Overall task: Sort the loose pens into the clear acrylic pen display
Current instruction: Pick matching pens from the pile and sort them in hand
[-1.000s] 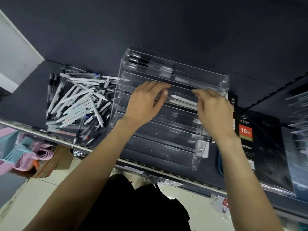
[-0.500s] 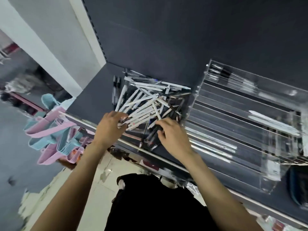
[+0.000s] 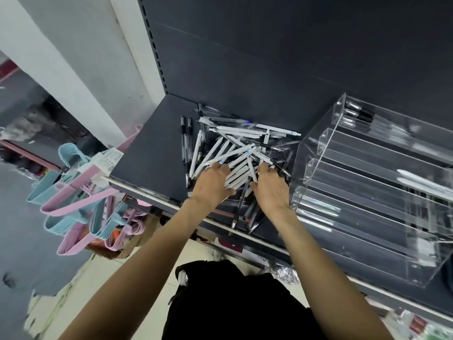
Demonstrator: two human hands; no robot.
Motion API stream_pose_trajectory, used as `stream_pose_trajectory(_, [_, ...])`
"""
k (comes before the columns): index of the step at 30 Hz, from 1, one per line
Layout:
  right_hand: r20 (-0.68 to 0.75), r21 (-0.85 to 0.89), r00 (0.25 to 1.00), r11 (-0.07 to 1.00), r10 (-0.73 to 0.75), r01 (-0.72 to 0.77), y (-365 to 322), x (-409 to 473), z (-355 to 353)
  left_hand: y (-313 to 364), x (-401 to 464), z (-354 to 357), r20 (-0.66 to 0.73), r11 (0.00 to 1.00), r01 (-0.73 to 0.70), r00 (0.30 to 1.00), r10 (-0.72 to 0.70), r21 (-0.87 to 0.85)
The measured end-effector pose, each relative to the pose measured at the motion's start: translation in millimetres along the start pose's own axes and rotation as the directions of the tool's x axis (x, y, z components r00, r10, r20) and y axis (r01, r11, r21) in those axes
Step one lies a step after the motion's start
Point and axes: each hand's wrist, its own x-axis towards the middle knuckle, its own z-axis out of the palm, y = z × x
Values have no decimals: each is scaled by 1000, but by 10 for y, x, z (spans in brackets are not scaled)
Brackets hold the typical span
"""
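Pens (image 3: 228, 153), mostly white-barrelled, lie heaped on the dark shelf (image 3: 147, 153) left of the clear acrylic display (image 3: 362, 192), long axes crossing every way; no print is readable. Both hands rest on the heap: left hand (image 3: 212, 185) fingers curled round white pens, right hand (image 3: 269, 187) fingers curled into them.

The loose pens (image 3: 235, 153) are mostly white barrels with some black and see-through ones mixed in, all on a dark charcoal shelf (image 3: 147, 153) with a matching dark back panel (image 3: 269, 57). Right of the pile, the pen display (image 3: 367, 192) is totally clear, and left of the shelf hang pastel pink and light blue hangers (image 3: 78, 192).
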Motion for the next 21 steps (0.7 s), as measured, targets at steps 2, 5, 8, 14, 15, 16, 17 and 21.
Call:
stream_pose_trajectory(2, [16,23,1000,999,25,-25,11,7,4,22,42,-12,18,997,-9,1000,8,78])
stream_pose_trajectory(5, [10,62,999,997,53,-54,41,8,-1,60,84,-17,13,985,-30,1000,28,169])
stream_pose_trajectory(8, [-1,76,998,996,56,-56,75,-4,20,76,120,-35,20,990,-40,999,38,136])
stream_pose_trajectory(14, [-11,146,997,986,77,-75,105,11,50,116,205,-34,87,984,-28,996,13,174])
stream_pose_trajectory(15, [-14,157,997,985,76,-73,111,12,47,130,210,-37,97,980,-31,995,12,196])
stream_pose_trajectory(16, [-17,167,997,983,77,-73,118,13,47,138,216,-40,102,982,-29,995,10,188])
stream_pose_trajectory(17, [-20,182,997,981,77,-72,127,9,43,141,225,-43,108,986,-22,994,4,165])
stream_pose_trajectory(21, [-28,251,995,964,95,-85,182,-4,33,143,220,-50,79,985,-22,997,8,168])
